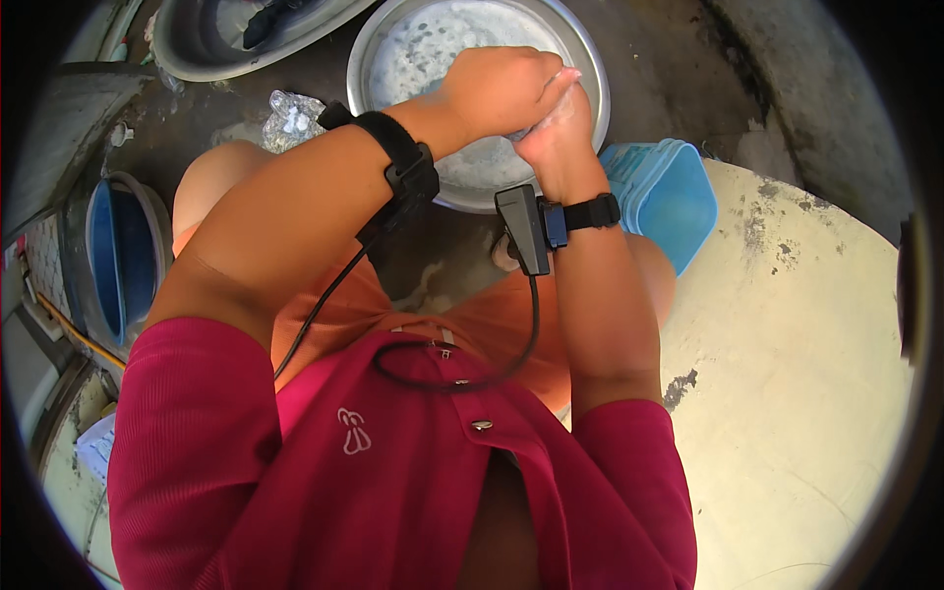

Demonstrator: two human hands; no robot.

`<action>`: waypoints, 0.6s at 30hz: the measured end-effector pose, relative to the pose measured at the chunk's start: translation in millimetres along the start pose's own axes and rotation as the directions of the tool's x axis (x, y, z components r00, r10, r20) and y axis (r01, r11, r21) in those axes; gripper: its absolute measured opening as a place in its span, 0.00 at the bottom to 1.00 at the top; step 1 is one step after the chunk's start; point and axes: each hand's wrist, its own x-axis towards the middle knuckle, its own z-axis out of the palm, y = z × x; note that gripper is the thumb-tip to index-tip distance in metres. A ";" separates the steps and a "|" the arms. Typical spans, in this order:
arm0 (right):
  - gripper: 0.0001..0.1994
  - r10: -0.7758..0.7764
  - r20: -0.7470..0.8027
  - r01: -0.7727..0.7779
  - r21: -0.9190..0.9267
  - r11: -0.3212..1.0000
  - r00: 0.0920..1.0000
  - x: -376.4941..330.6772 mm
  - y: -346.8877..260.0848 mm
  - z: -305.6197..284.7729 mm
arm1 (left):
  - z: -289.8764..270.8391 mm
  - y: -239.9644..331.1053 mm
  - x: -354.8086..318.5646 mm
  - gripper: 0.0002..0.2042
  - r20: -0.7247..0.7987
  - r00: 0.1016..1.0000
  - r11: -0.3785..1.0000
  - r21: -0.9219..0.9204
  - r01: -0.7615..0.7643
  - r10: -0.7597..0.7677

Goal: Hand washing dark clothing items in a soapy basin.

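Over a round metal basin (pixel 359 74) of sudsy water, both my hands are brought together near its right side. My left hand (pixel 500 90) is closed in a fist, its knuckles against the right one. My right hand (pixel 562 123) is bent in at the wrist, with its fingers curled and white foam on it. A small greyish bit shows beneath the hands where they meet, but its kind is hidden. Straps with small black devices (pixel 523 231) sit on both wrists, with cables running back toward my body.
A larger metal tub (pixel 197 69) with dark cloth (pixel 265 25) stands at the far left. A crumpled clear plastic bag (pixel 292 118) lies beside the basin. Blue square containers (pixel 674 202) stand at the right, by a pale worn surface (pixel 787 393). A blue basin (pixel 108 261) leans at the left.
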 end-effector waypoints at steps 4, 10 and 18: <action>0.18 -0.210 -0.187 0.137 -0.344 0.929 0.960 5.1 8.9 -0.2 | -13.5 -8.6 8.4 0.19 0.070 0.967 0.952 0.204 0.226 -0.245; 0.17 -0.119 -0.211 0.070 -0.223 0.972 0.970 -0.3 2.1 16.0 | -12.2 -11.7 4.2 0.19 -0.026 0.999 0.977 0.208 0.035 -0.030; 0.21 -0.343 -0.182 0.276 -0.311 0.909 0.922 -3.6 -24.9 9.7 | -38.3 -26.3 15.4 0.25 0.436 0.880 0.923 -0.225 0.312 -0.191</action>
